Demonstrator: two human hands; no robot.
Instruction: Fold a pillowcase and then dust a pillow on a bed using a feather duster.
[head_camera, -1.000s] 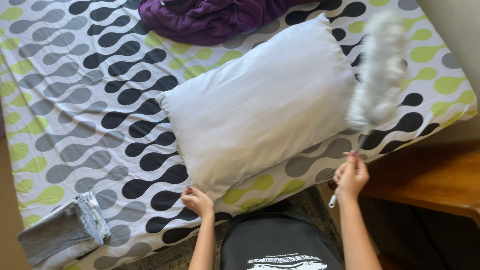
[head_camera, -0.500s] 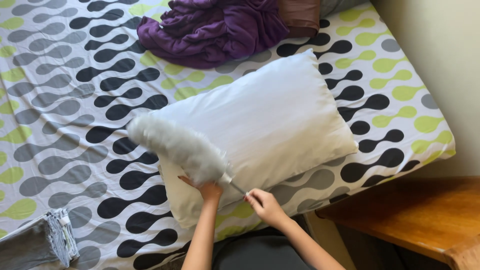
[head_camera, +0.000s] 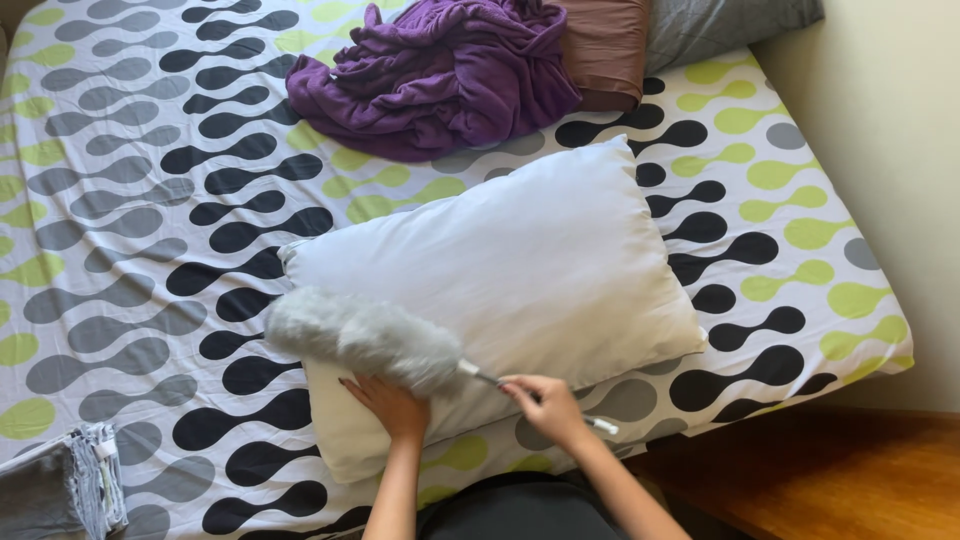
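Duster (head_camera: 362, 340), grey and fluffy, lies across the near-left corner of the white pillow (head_camera: 520, 260), its handle pinched in the closed right hand (head_camera: 545, 405). Left hand (head_camera: 392, 405) presses flat, fingers spread, steadying the pillow on the patterned bed sheet (head_camera: 130, 200). Light, even strokes toward the far edge would suit; a purple blanket (head_camera: 430, 70) sits beyond.

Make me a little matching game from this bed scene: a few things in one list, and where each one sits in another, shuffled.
Things:
1. white pillow
2. purple blanket
3. fluffy grey duster
4. folded grey cloths

Places:
A. bottom left corner of the picture
B. bunched at the top of the bed
C. held by its handle in the right hand, head over the pillow's left end
D. middle of the patterned sheet, with the left hand pressing on it

Pairs: 1-D, 2-B, 3-C, 4-A
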